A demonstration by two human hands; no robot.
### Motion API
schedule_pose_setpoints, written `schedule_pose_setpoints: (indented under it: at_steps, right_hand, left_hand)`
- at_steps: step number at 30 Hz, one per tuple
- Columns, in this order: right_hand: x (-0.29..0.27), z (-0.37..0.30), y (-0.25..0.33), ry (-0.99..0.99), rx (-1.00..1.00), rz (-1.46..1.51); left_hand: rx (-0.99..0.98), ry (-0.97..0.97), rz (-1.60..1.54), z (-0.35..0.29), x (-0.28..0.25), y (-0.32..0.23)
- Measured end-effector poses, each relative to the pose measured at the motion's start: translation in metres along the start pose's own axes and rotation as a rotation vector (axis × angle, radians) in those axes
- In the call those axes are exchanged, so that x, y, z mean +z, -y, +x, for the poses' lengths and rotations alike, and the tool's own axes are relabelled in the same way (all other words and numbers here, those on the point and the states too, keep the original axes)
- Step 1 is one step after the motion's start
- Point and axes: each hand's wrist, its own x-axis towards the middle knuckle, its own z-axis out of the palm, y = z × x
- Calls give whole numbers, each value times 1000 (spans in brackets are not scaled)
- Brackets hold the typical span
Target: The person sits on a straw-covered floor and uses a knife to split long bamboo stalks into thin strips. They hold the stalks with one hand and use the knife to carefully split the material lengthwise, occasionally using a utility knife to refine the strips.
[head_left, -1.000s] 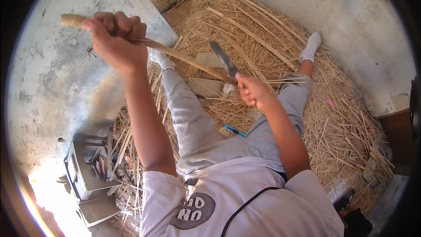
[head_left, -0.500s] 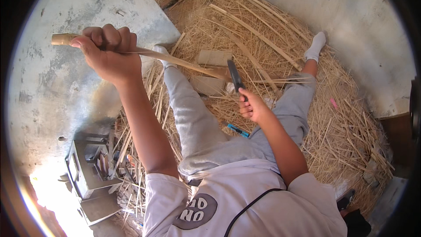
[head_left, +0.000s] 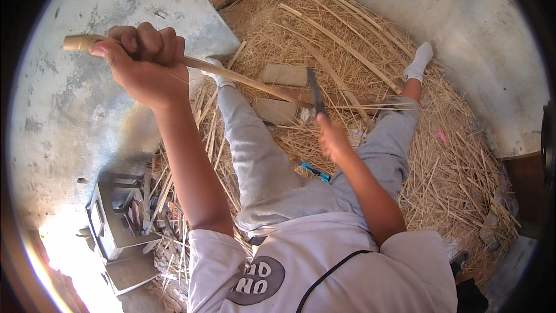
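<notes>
Head view: what is largest around you?

– Pale, stained walls [head_left: 486, 52] curve about you, and a broad bed of straw-coloured shavings [head_left: 452, 168] spreads between them. Your light T-shirt [head_left: 394, 278] fills the lower middle, and your grey trousers [head_left: 255, 150] reach away from it, legs apart.

– Then the long strip: where does it sit in your grip?

– Your pale wooden strip [head_left: 249, 82] runs through your left hand [head_left: 145, 69], which is raised over to the left. A short end juts out past your thumb; the much longer part leaves the other side of your fist and slopes down to the right, ending beside your knife. Whether blade and strip touch, I can't tell.

– How firm is each hold?

– Your left hand is curled fully round the strip, thumb along it toward the short end. Your right hand [head_left: 335, 139] is wrapped about the handle of the dark knife [head_left: 316, 91], blade pointing away from you; that hand is a little blurred.

– Any writing on you or near you?

– Your shirt carries a dark round patch [head_left: 258, 281] with bold, pale letters. Between your thighs lies a small turquoise-and-black tool [head_left: 315, 172]; any marking on it is too small to make out.
</notes>
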Motion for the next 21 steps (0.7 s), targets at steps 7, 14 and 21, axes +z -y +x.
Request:
schedule_pose_setpoints:
  at_steps: [7,14,21]
  right_hand:
    - [-6,-65,124,-527,-1114,83]
    - [0,51,-83,-196,-323,-606]
    - [4,-79,135,-298,-847,-295]
  left_hand:
    - [77,-110,79,-14,21,-1]
    - [94,-106,80,-18,23,-3]
    - [70,-180,69,-14,-14,-5]
